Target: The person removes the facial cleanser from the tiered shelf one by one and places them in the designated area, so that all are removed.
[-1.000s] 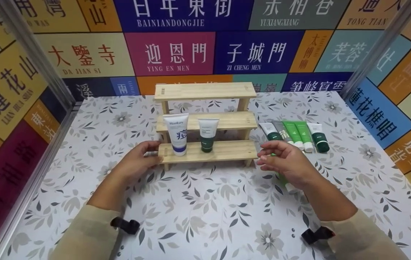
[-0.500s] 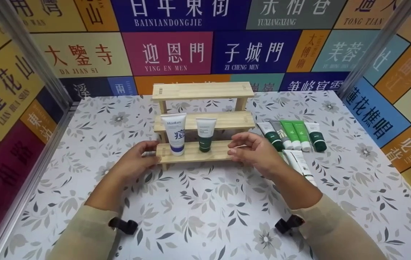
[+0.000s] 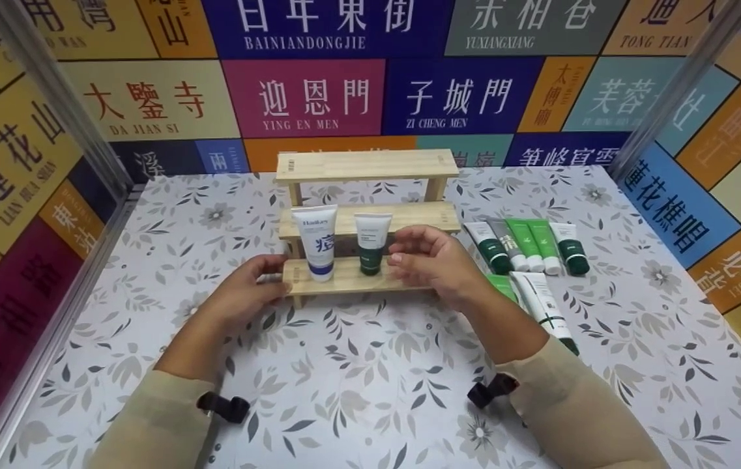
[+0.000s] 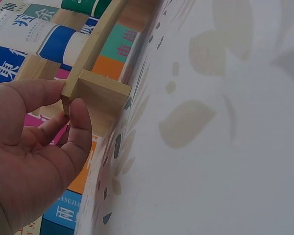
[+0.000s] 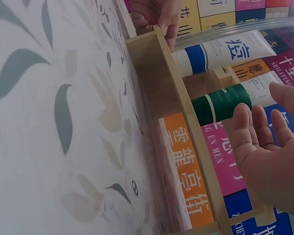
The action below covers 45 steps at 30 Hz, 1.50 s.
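Observation:
A three-step wooden display stand [image 3: 370,163] stands on the table. On its lowest step two squeeze tubes stand upright on their caps: a white one with a blue cap [image 3: 318,244] and a smaller white-and-dark-green tube [image 3: 370,241]. My left hand [image 3: 254,286] pinches the left end of the lowest step; in the left wrist view its thumb and fingers close around the board end [image 4: 76,90]. My right hand [image 3: 432,264] is just right of the green tube, fingers loosely bent, fingertips close to the tube's side. In the right wrist view the hand [image 5: 277,152] is beside the green tube [image 5: 225,103].
Several tubes lie on the table to the right of the stand, among them bright green tubes [image 3: 536,241], a dark-green-capped tube [image 3: 569,247] and a white tube [image 3: 539,299] nearer the right forearm. A floral cloth [image 3: 344,391] covers the table. Printed panels [image 3: 305,98] wall the back and sides.
My right hand has moved left from beside the stand's right end to the green tube, uncovering a white tube on the table. My left hand stays at the lowest step's left end.

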{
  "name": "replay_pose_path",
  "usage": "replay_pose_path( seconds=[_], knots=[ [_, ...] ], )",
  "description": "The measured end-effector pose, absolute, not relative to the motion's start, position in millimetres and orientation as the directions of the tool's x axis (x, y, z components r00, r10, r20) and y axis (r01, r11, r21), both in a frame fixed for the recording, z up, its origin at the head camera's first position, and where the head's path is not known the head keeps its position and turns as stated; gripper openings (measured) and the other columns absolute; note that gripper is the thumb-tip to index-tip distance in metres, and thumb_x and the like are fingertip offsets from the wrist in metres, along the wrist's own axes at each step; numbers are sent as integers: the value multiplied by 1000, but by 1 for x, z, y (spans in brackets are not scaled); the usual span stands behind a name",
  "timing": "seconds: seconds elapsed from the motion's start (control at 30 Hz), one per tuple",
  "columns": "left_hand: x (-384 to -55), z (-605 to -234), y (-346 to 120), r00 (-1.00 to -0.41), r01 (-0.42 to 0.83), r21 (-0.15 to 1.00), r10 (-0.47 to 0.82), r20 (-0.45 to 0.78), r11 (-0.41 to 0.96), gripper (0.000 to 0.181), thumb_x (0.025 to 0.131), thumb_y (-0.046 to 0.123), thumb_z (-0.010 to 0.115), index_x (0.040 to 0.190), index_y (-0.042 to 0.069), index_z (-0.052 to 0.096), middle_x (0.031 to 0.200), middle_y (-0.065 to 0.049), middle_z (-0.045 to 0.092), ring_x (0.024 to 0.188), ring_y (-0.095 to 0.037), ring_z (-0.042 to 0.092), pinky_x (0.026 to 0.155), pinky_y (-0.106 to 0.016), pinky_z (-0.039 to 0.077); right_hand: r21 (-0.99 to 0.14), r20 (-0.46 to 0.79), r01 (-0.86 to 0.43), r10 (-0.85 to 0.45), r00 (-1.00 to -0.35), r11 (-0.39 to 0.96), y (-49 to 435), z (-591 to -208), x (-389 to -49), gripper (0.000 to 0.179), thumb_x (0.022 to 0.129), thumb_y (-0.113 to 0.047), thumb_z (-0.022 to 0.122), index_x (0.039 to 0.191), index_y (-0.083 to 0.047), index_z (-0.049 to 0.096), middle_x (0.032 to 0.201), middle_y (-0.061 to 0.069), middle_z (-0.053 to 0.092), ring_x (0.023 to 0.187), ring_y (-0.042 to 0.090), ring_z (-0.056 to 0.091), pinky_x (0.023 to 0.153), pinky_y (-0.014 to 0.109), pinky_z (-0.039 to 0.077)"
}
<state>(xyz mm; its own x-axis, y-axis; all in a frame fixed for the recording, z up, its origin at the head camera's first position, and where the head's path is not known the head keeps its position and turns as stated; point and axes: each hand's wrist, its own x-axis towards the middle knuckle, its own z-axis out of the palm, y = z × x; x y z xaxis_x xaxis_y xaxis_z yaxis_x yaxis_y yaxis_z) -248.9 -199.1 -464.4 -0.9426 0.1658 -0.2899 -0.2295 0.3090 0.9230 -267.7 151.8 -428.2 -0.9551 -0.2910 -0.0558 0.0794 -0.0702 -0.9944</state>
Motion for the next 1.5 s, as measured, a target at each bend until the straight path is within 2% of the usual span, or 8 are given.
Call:
replay_pose_path(
  seconds=[0.1, 0.47, 0.73, 1.13, 1.33, 1.5],
  knots=[
    [-248, -464, -199, -943, -230, 923, 163, -289, 309, 65, 99, 14, 70, 159, 14, 46, 160, -10, 48, 136, -28, 56, 102, -37, 56, -996, -44, 63, -267, -963, -63, 149, -426, -270, 40, 90, 5, 78, 127, -5, 67, 108, 2, 74, 88, 17, 75, 71, 29, 65],
    [-249, -466, -197, -944, -236, 929, 161, -289, 284, 65, 99, 11, 69, 159, 11, 45, 157, -12, 48, 130, -27, 59, 100, -36, 57, -991, 8, 17, -190, -982, -129, 138, -428, -281, 38, 89, 11, 76, 122, -6, 67, 108, 2, 74, 100, 15, 72, 81, 25, 64],
    [-250, -467, -197, -941, -244, 921, 155, -300, 303, 65, 99, 13, 70, 159, 13, 45, 157, -11, 49, 131, -27, 59, 101, -37, 57, -999, 17, -11, -171, -985, -37, 128, -433, -283, 34, 89, 5, 79, 118, -7, 69, 116, 5, 75, 111, 20, 71, 92, 28, 63],
    [-250, -466, -198, -938, -252, 925, 161, -306, 285, 65, 99, 14, 71, 159, 14, 45, 159, -9, 48, 135, -27, 57, 105, -37, 56, -997, 78, -79, -159, -984, 4, 122, -439, -280, 29, 91, 3, 78, 118, -4, 71, 110, 3, 75, 106, 18, 69, 89, 23, 60],
    [-249, -465, -198, -940, -251, 917, 150, -308, 310, 64, 100, 15, 70, 159, 14, 46, 159, -9, 48, 133, -26, 58, 102, -35, 56, -996, 88, -88, -171, -981, -7, 126, -437, -276, 29, 93, 1, 77, 121, -6, 70, 110, 2, 73, 105, 18, 68, 83, 29, 65],
    [-248, -464, -197, -942, -242, 917, 151, -301, 318, 64, 100, 15, 69, 160, 14, 45, 160, -10, 47, 134, -26, 57, 102, -35, 55, -996, 94, -93, -179, -979, -16, 134, -431, -272, 31, 94, -1, 78, 124, -6, 70, 115, 3, 73, 110, 19, 68, 89, 29, 64]
  ],
)
